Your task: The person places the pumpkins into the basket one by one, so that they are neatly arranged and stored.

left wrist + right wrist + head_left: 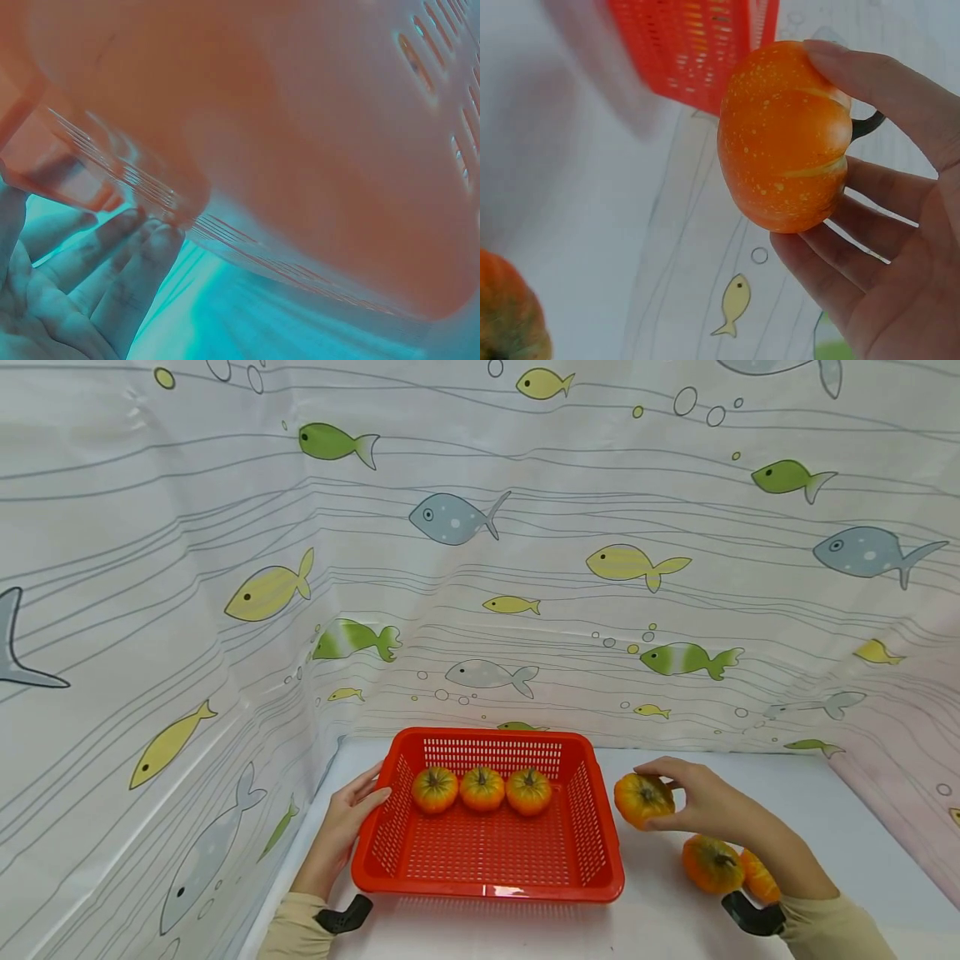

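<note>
A red plastic basket (487, 852) with slotted walls stands on the table, three small orange pumpkins in a row along its back, one of them the middle pumpkin (482, 789). At the basket's left rim is my left hand (347, 814), thumb over the edge and fingers along the outer wall; the left wrist view shows its fingertips (161, 232) against the basket. My right hand (701, 793) grips another pumpkin (637, 802) between thumb and fingers, just right of the basket. In the right wrist view this pumpkin (780, 142) shows its dark stem toward the palm.
Two more pumpkins lie on the table beneath my right forearm: a nearer whole one (708, 864) and a partly hidden one (759, 877). A white curtain (465, 577) printed with fish surrounds the table (510, 935) at the back and sides.
</note>
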### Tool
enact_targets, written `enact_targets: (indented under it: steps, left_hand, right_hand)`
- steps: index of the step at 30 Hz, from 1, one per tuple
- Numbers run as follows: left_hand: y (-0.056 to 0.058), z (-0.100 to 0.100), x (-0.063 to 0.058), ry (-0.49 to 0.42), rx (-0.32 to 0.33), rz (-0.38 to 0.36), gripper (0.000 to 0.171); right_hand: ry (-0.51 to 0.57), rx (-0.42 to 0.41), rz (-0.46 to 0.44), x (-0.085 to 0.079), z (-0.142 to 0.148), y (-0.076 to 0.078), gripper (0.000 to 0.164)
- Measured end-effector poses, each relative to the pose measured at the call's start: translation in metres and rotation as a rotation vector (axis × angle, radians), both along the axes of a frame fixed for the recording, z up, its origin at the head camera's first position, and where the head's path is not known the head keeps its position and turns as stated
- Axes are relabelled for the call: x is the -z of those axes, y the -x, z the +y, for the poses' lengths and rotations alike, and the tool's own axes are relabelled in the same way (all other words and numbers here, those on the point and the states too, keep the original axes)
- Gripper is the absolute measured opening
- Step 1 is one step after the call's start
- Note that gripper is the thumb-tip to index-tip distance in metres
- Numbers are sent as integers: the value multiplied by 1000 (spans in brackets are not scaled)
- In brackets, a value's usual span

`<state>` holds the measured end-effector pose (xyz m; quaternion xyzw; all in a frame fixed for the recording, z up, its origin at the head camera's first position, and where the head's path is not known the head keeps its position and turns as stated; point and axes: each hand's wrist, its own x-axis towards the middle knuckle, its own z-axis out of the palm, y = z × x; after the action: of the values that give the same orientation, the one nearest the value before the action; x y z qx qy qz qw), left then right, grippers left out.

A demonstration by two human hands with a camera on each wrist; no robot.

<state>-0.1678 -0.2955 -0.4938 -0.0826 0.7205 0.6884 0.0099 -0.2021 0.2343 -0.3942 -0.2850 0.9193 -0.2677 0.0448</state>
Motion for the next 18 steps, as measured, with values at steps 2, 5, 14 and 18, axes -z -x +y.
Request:
enact_targets:
  steps: [2, 5, 14, 18]
  left_hand:
    - [0, 0, 0, -2, 0, 2, 59]
    - [0, 0, 0, -2, 2, 7, 59]
    - [0, 1, -1, -2, 1, 5, 59]
    - [-1, 1, -1, 0, 4, 0, 60]
  right_hand:
    - [-3, -16, 16, -4, -5, 2, 68]
    - [-10, -31, 19, -10, -14, 3, 66]
    - [-43, -82, -5, -21, -46, 9, 67]
    - [-75, -112, -3, -24, -62, 11, 64]
